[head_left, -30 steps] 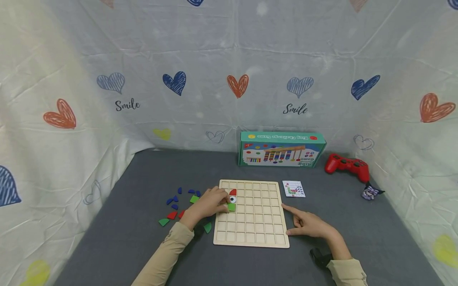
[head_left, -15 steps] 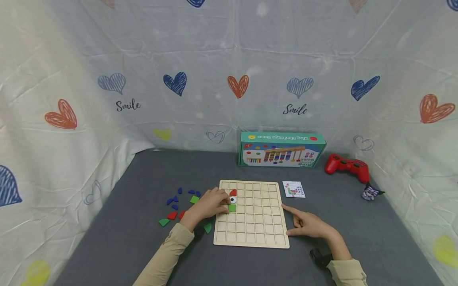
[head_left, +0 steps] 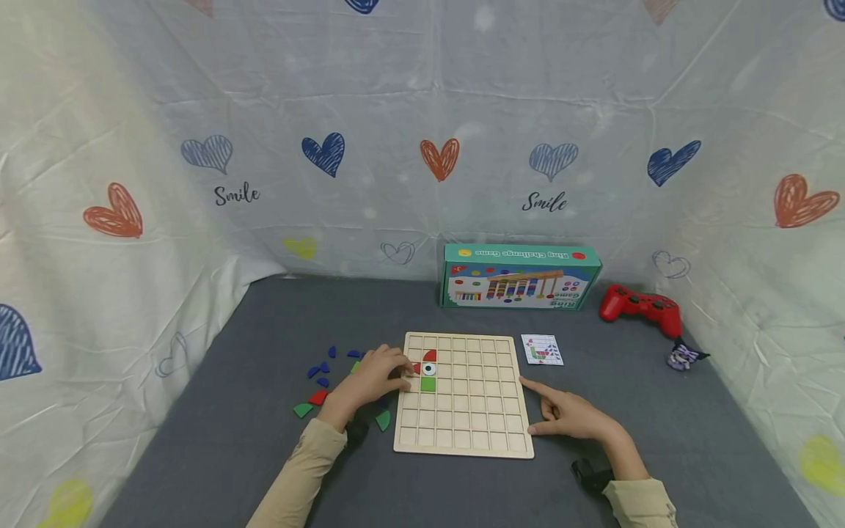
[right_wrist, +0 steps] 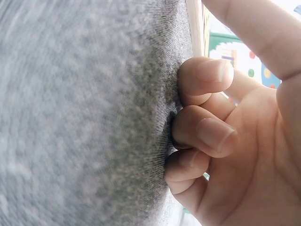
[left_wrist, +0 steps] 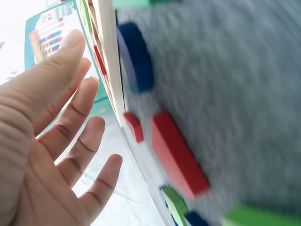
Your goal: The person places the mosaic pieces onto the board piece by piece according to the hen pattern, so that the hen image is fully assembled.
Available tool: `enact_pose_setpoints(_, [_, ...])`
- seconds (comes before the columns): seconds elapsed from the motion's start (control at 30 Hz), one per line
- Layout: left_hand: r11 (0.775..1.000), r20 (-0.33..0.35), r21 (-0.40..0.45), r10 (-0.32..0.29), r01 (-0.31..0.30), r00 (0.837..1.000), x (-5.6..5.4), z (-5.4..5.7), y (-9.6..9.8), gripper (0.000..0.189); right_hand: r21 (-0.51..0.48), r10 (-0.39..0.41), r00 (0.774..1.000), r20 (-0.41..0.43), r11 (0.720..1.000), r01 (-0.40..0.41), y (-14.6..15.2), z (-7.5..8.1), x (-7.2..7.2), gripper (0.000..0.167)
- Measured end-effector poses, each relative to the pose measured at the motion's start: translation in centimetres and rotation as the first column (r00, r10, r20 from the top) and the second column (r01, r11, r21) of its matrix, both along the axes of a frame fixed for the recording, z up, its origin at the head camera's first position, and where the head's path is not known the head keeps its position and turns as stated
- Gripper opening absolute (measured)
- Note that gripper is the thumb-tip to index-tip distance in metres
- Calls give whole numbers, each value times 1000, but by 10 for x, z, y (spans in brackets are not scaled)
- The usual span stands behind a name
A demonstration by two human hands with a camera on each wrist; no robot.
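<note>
So the left hand [head_left: 378,372] has slid back a bit toward the board's left edge, fingers loosely bent, thumb well apart from them, nothing held as far as the left wrist view goes. That uncovers a red piece [head_left: 416,368] on the board [head_left: 479,422], just left of the eye tile [head_left: 428,369]. Looks like that piece is down and the hand's free, though the fingertips partly hide it, so can't swear it's seated.

Right hand [head_left: 568,412] has index and thumb stretched out to the board's right edge, other fingers curled, gripping nothing. It hasn't budged, probably steadying the board.

Also on the board: a red quarter [head_left: 430,356] behind the eye tile, a green square [head_left: 428,384] in front.

Further out, left of the board, blue pieces [head_left: 323,382] are scattered and a green quarter [head_left: 383,419] sits near its edge, so that side's tight. Pattern card [head_left: 543,350] is just right of the board, game box [head_left: 521,275] behind it. Roomiest table [head_left: 198,469] stretch is probably in front of the board.
</note>
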State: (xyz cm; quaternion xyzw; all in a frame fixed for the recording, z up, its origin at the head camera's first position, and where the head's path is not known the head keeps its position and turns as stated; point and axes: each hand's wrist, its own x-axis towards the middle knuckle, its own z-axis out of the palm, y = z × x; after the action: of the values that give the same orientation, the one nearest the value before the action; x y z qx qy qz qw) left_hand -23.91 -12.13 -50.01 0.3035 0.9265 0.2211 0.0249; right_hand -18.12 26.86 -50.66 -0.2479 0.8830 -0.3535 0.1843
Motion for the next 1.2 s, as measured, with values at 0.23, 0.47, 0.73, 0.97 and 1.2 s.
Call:
enact_pose_setpoints(0.23, [998, -25, 26, 61, -60, 998, 4, 5, -17, 19, -1, 6, 1000, -7, 1000, -6, -1, 1, -1, 82])
enact_pose_setpoints(0.47, [994, -35, 18, 108, -107, 994, 5, 2, -32, 21, 10, 8, 1000, -17, 1000, -7, 0, 1, 0, 83])
enact_pose_setpoints(0.73, [979, -29, 10, 203, -203, 979, 7, 3, -51, 24, 4, 9, 1000, -24, 1000, -9, 0, 1, 1, 82])
enact_pose_setpoints(0.97, [970, -54, 4, 244, -244, 968, 5, -1, -69, 25, 2, 8, 1000, -24, 1000, -8, -1, 1, 2, 82])
enact_pose_setpoints(1.2, [964, -39, -15, 265, -266, 963, 3, -4, -82, 30, 10, 7, 1000, -20, 1000, -7, -1, 3, 3, 82])
